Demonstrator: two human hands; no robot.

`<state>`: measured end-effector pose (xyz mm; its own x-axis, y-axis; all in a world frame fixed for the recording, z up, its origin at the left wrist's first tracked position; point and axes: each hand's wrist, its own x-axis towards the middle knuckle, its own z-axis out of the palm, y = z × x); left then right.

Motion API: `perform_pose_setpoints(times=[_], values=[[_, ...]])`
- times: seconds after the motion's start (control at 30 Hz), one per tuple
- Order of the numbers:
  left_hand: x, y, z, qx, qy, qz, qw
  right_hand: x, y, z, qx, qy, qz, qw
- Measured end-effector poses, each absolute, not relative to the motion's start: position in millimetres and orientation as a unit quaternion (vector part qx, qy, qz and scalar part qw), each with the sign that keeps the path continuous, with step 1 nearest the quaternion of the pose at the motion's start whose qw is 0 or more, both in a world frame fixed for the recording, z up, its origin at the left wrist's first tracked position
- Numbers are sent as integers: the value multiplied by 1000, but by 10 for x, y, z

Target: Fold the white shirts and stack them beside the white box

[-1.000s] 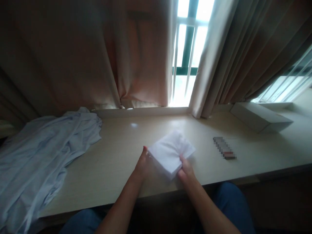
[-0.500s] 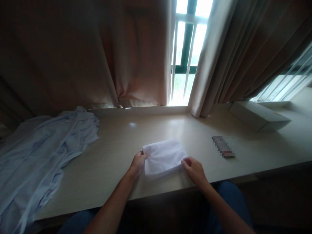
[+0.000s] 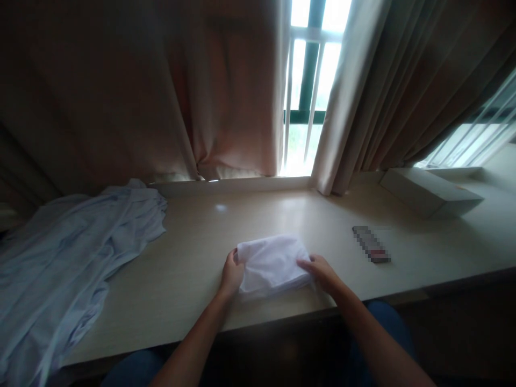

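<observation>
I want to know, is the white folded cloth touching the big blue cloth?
Apart. The head view shows bare table between the white folded cloth and the blue cloth.

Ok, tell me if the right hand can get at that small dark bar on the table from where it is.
Probably yes. The right hand rests on the folded white cloth, and the small dark bar lies to its right on bare table with nothing between them.

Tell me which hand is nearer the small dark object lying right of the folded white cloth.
Right. The right hand rests on the folded white cloth's right edge, just left of the small dark object; the left hand is at the cloth's far left edge.
</observation>
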<state>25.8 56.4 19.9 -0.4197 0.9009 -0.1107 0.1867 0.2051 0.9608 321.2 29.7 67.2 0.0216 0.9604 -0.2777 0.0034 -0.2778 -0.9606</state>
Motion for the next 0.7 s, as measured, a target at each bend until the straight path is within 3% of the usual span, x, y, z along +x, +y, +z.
perform_pose_setpoints(times=[0.1,0.27,0.53,0.7], values=[[272,525,177,389,691,489,364,3152,191,679,-460,-301,676,491],[342,467,140,370,699,499,355,2969,28,578,-380,-151,722,558],[356,356,235,324,692,530,368,2882,-45,317,-487,-135,613,608],[504,74,300,263,587,585,495,2850,-130,374,-420,-47,637,645]])
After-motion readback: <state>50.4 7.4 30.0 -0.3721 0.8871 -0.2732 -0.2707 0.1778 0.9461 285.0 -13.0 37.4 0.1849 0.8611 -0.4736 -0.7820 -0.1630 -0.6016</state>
